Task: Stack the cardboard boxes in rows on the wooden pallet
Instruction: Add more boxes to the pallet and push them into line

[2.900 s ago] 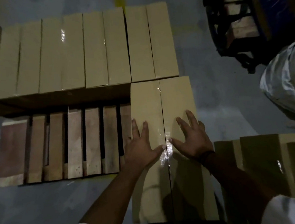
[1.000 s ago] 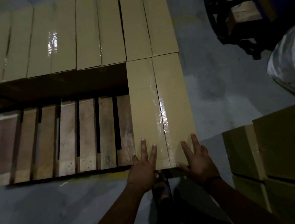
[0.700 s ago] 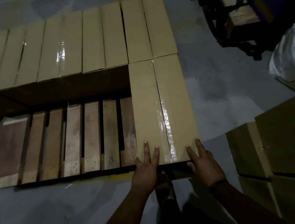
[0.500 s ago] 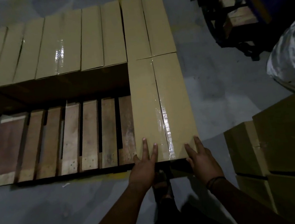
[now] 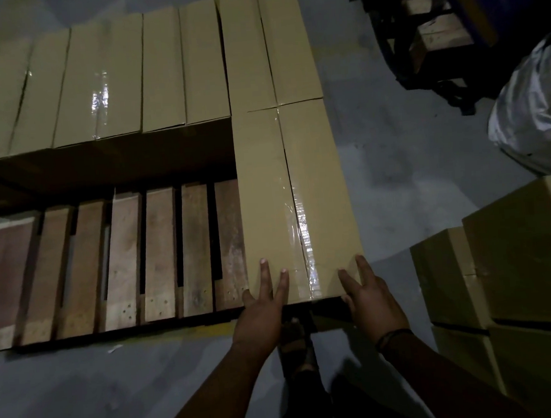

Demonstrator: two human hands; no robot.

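Box (image 5: 294,191) (1 in front) on pallet (image 5: 158,251); L hand (image 5: 259,315), R hand (image 5: 372,300) pressing, fingers straight.

Holds left hand (image 5: 259,312) and right hand (image 5: 372,300) side by side at lower centre, palms down, fingers straight and spread.

A plastic-wrapped bundle (image 5: 537,112) lies beside a dark cart (image 5: 428,74).

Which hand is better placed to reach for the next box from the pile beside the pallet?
Right, probably. The right hand rests on the placed box's near right corner, on the side of the waiting pile; the left hand sits farther from it.
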